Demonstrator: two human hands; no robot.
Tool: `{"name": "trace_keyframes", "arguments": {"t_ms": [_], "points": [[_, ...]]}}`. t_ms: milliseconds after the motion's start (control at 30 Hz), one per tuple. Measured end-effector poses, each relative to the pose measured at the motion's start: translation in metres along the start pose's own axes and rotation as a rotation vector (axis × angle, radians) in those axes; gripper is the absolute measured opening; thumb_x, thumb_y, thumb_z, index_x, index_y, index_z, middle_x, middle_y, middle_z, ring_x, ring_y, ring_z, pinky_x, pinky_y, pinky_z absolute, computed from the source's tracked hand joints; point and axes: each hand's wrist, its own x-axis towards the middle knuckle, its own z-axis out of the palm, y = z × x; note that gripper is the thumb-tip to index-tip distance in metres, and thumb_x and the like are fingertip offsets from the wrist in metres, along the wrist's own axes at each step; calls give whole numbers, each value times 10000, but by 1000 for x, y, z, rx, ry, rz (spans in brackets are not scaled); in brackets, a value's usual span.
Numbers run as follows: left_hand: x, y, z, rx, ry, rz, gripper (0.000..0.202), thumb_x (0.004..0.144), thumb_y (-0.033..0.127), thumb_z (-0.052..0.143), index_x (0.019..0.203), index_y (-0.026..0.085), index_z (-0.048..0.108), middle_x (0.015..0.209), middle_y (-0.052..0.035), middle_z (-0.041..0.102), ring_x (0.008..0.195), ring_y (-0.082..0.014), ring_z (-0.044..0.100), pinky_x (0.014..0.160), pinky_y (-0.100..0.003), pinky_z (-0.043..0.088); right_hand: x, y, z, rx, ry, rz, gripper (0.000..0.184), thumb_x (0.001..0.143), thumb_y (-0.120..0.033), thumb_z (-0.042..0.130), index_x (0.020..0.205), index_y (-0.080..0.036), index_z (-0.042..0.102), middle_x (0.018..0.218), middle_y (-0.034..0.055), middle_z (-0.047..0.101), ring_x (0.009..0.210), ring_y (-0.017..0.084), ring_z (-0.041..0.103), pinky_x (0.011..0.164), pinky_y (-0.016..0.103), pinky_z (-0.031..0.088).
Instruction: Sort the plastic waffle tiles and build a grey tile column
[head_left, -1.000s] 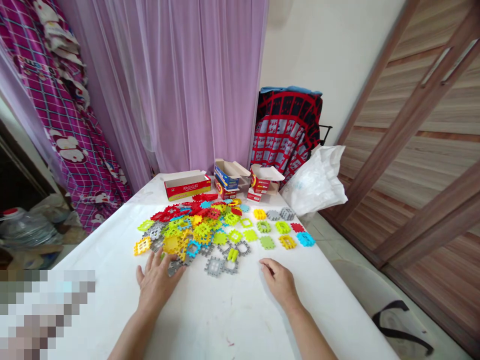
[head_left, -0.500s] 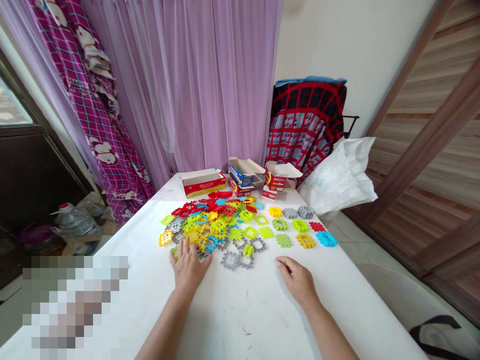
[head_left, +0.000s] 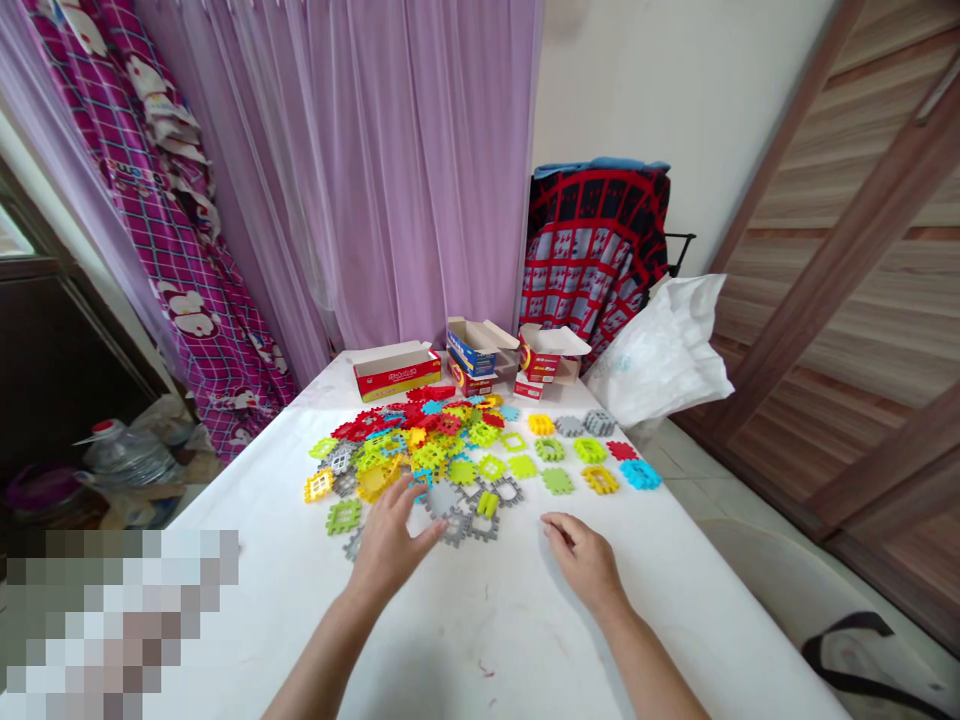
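My left hand (head_left: 390, 540) hovers at the near edge of a heap of plastic interlocking tiles (head_left: 409, 440), thumb and fingers apart, with nothing visible in its grasp. Beside its fingers lies a flat grey tile (head_left: 441, 498). A green window-style tile (head_left: 343, 517) is just left of the hand, and another grey tile (head_left: 352, 545) is partly hidden by it. My right hand (head_left: 583, 560) rests on the white table with its fingers curled in, and no tile shows in it. Two small lime connector pieces (head_left: 487, 503) lie on grey frame tiles (head_left: 484, 527) between the hands.
Small groups of sorted tiles (head_left: 600, 480) line the right side. Cardboard boxes (head_left: 397, 372) stand along the far edge, some stacked. A white bag (head_left: 652, 350) is at the right corner. A water bottle (head_left: 131, 455) stands left of the table.
My left hand has shifted right across the near edge of the heap, uncovering the green tile at its left. The view has turned slightly right. My right hand keeps its place.
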Motion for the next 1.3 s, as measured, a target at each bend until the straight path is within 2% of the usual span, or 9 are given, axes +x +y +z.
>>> {"name": "trace_keyframes", "arguments": {"t_ms": [100, 167, 233, 300, 400, 500, 633, 933, 1300], "points": [[-15, 13, 26, -14, -32, 83, 485, 770, 460, 668, 1206, 248, 649, 1168, -114, 706, 1075, -284, 647, 938, -450, 498, -5, -19, 5, 22, 17, -88, 295, 859, -331, 456, 963, -214, 706, 898, 64, 735, 693, 164, 658, 703, 279, 552], [-18, 19, 37, -35, -87, 111, 486, 771, 431, 667, 1217, 240, 642, 1040, -100, 734, 975, -267, 674, 879, -422, 521, -9, -34, 9, 2, 21, -188, 304, 843, -271, 502, 1082, -213, 680, 1006, 72, 713, 764, 164, 661, 756, 288, 557], [-18, 22, 42, -68, -118, 151, 483, 773, 410, 664, 1226, 243, 634, 989, -86, 737, 941, -253, 681, 862, -405, 526, -11, -47, 10, -51, -7, -268, 430, 802, -227, 570, 1229, -221, 620, 1137, 84, 677, 909, 193, 664, 855, 329, 552], [-16, 22, 43, -88, -123, 197, 482, 770, 406, 670, 1227, 256, 632, 1002, -81, 736, 953, -249, 680, 870, -402, 526, -9, -56, 7, -98, -85, -310, 575, 767, -204, 624, 1336, -239, 546, 1231, 87, 638, 1072, 226, 629, 953, 367, 521], [-14, 22, 40, -93, -141, 290, 495, 758, 417, 696, 1224, 265, 628, 1072, -87, 727, 1002, -256, 670, 894, -407, 521, -2, -63, -5, -138, -268, -331, 659, 765, -221, 662, 1398, -269, 484, 1288, 70, 608, 1186, 230, 573, 1016, 366, 478], [-13, 23, 38, -90, -175, 381, 506, 754, 412, 711, 1228, 259, 622, 1104, -92, 717, 1028, -258, 662, 903, -403, 518, 8, -65, -19, -195, -410, -355, 628, 781, -256, 677, 1383, -270, 500, 1289, 61, 606, 1163, 221, 582, 1002, 348, 477], [-11, 28, 40, -102, -191, 416, 511, 754, 410, 712, 1231, 254, 618, 1095, -96, 714, 1026, -259, 660, 902, -405, 516, 18, -70, -34, -265, -484, -425, 537, 788, -277, 692, 1308, -273, 557, 1237, 48, 630, 1121, 218, 593, 977, 334, 475], [-3, 40, 54, -153, -156, 424, 490, 755, 407, 713, 1202, 231, 618, 1092, -108, 713, 1017, -257, 655, 907, -406, 509, 29, -73, -41, -390, -468, -461, 489, 761, -304, 716, 1227, -234, 585, 1166, 65, 618, 1059, 236, 581, 887, 352, 477], [-2, 36, 62, -142, -64, 524, 481, 790, 440, 694, 1207, 232, 573, 1059, -105, 713, 982, -256, 660, 860, -411, 530, 35, -73, -37, -402, -513, -492, 558, 738, -357, 740, 1257, -246, 565, 1256, 86, 563, 1115, 260, 542, 937, 403, 445]]}}
